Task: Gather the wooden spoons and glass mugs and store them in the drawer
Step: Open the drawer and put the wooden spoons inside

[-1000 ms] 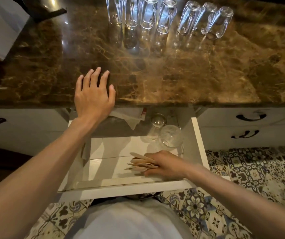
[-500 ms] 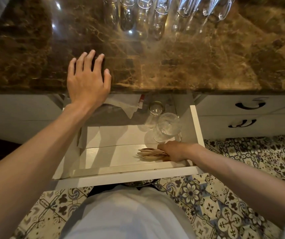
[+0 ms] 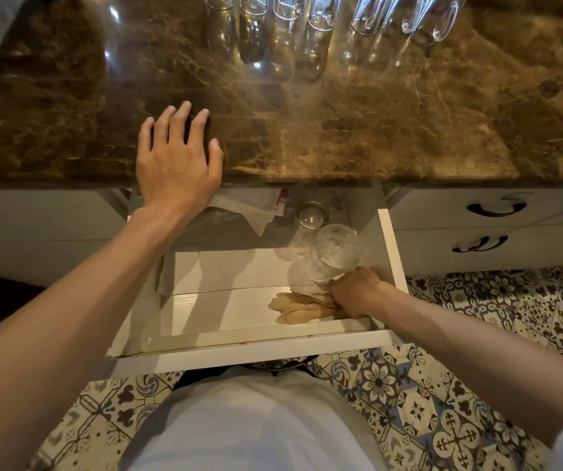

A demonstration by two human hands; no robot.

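Note:
The white drawer [image 3: 249, 351] stands pulled out below the marble counter. A bunch of wooden spoons [image 3: 302, 307] lies fanned on its floor at the front right, bowls to the left. My right hand [image 3: 355, 294] is closed around their handle ends in the drawer's right front corner. Two glass mugs lie in the drawer behind it: one [image 3: 333, 254] touching my hand, another [image 3: 310, 215] further back. My left hand [image 3: 178, 158] rests flat and spread on the counter edge. Several more glass mugs [image 3: 314, 25] stand in a row at the counter's back.
Folded papers [image 3: 249, 209] lie at the drawer's back left. Closed white drawers with dark handles [image 3: 496, 209] flank it right and left. The brown marble counter [image 3: 409, 124] spans the view. Patterned floor tiles [image 3: 477, 334] lie below; my white-shirted torso is close against the drawer front.
My right hand has slid the wooden spoons rightward into the drawer's front right corner, beside the nearer mug. My left hand stays on the counter edge. The view tilted slightly down.

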